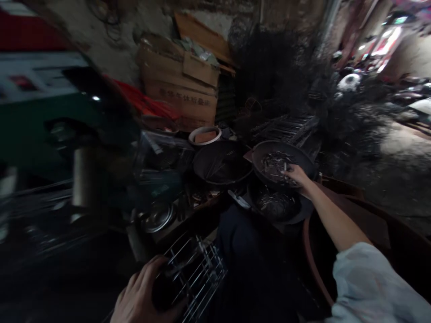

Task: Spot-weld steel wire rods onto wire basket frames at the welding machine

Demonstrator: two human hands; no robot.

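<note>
My left hand (143, 291) is curled around the near left end of a metal wire rack (202, 280), thumb below and fingers above. The rack rests close to my dark-clothed leg (240, 237). Further off, my right hand (295, 175) reaches into a dark round pan (305, 157), its fingers pinched on a small light metal piece (285, 167). Many thin metal pieces (274, 160) lie loose in that pan. Just below it sits another dark pan (276, 206) holding similar pieces. Dim light and blur hide their exact shape.
A wide dark pan (215, 168) with thin rods stands left of the right hand's pan. Behind are a white-rimmed bowl (192, 139), a cardboard box (182, 89) and a stack of metal rods or racks (286, 128). A green machine (30, 130) fills the left side.
</note>
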